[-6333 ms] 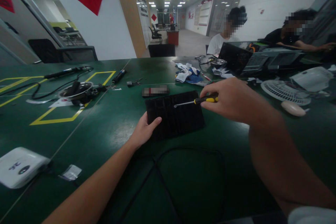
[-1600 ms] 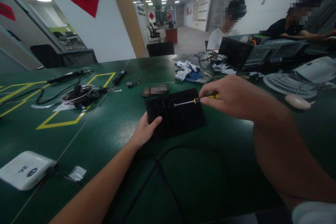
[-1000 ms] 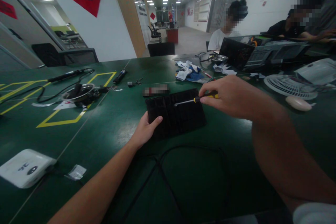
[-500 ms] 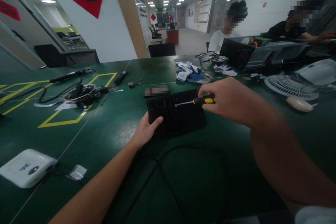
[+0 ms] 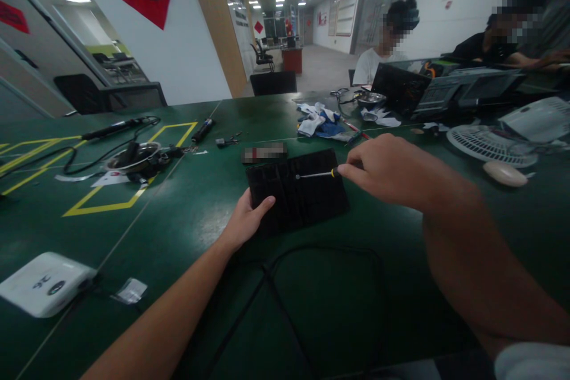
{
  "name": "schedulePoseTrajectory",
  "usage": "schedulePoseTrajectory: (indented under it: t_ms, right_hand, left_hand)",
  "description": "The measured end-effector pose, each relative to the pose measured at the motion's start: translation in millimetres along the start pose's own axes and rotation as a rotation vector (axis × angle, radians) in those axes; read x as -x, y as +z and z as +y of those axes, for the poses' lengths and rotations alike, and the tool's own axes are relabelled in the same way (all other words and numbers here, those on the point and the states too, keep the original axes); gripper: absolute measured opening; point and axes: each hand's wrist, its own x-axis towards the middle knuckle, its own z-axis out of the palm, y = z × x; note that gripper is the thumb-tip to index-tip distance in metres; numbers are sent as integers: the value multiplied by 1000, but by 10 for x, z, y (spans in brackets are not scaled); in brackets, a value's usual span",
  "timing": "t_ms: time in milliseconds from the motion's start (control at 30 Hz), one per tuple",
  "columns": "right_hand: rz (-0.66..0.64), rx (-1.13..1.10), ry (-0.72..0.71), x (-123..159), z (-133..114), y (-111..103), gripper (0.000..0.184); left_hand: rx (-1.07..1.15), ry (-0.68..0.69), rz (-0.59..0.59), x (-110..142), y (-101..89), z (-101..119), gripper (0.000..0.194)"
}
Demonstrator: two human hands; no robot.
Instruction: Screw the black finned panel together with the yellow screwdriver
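Observation:
A flat black plastic casing with raised ribs lies slightly turned on the green table. My left hand grips its left edge, thumb on top and fingers out of sight beneath. Wrapped round the handle of a screwdriver, my right hand is closed at the casing's right side. The screwdriver's shaft points left and its tip is near a rib in the casing's middle; whether it touches, I cannot tell. Just behind the casing sits a small dark box with a blurred-out face.
Black cable loops over the table in front of me. Blue-and-white gloves lie farther back. On the right are a white fan and a pale mouse-shaped object; a white device sits at left. Two people are across the table.
My right hand has turned over the screwdriver's handle, so the fingers now cover nearly all of it. The casing and my left hand stay in place; the view shifts slightly.

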Motion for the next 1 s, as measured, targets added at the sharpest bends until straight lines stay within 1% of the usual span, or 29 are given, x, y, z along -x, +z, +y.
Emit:
schedulePoseTrajectory:
  t_ms: [67, 200, 333, 533, 733, 1000]
  right_hand:
    - [-22, -6, -10, -2, 25, -1, 46]
    - [-39, -76, -90, 19, 116, -60, 26]
    - [-2, -83, -129, 53, 204, -136, 21]
    - [97, -83, -78, 45, 188, -132, 29]
    - [120, -115, -121, 7, 130, -85, 24]
    - [157, -115, -191, -40, 120, -54, 24]
  left_hand:
    - [3, -7, -1, -5, -5, -7, 57]
    - [10, -19, 6, -11, -13, -23, 60]
    - [14, -18, 1, -14, -17, -33, 61]
    - [17, -23, -1, -3, -10, -10, 59]
    - [15, -17, 9, 4, -1, 5, 58]
    - [-1, -11, 6, 15, 0, 23, 56]
